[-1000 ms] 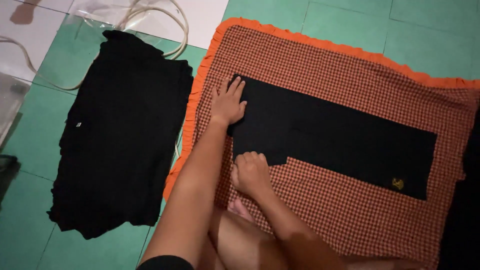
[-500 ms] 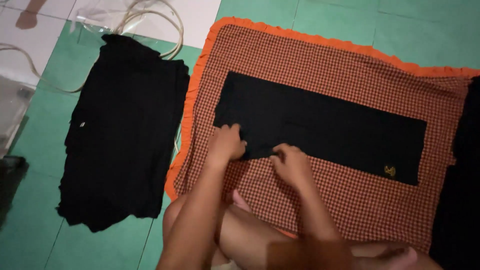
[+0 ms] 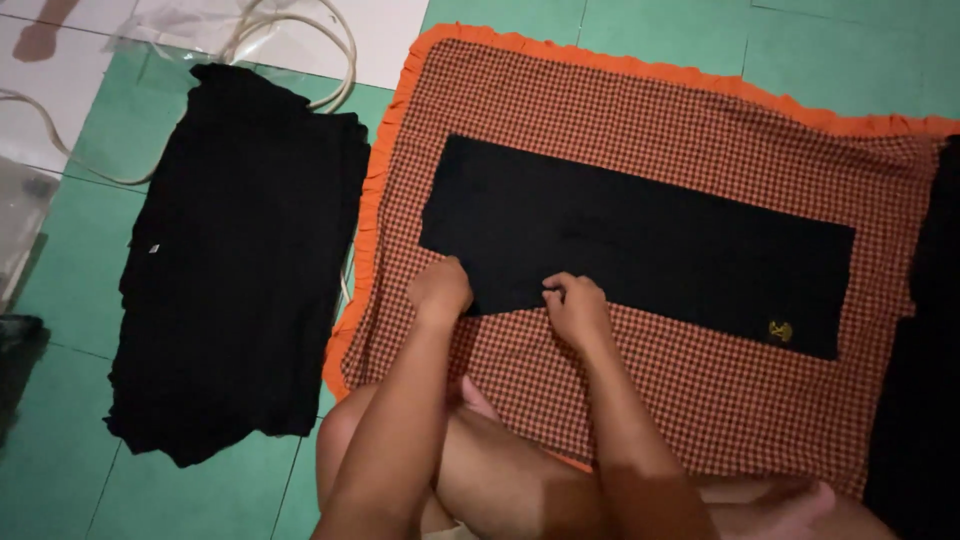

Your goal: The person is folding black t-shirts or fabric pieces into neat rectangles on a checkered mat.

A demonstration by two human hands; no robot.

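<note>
both hands, left hand [image 3: 440,289] and right hand [image 3: 576,307], pinch the folded black garment [image 3: 640,240] on a checked cloth [image 3: 700,390].

Black garment [image 3: 640,245] folded into long flat strip, small yellow emblem near right end.

Black folded garment [image 3: 640,245]; red-checked, orange-frilled cloth [image 3: 700,400]; green tiles [image 3: 60,430]

arms: both bare from the hands back, no sleeves visible
left hand [image 3: 440,287]: no ring, watch or glove
right hand [image 3: 577,305]: likewise unadorned
legs: bare knees and a bare foot behind the hands
</note>
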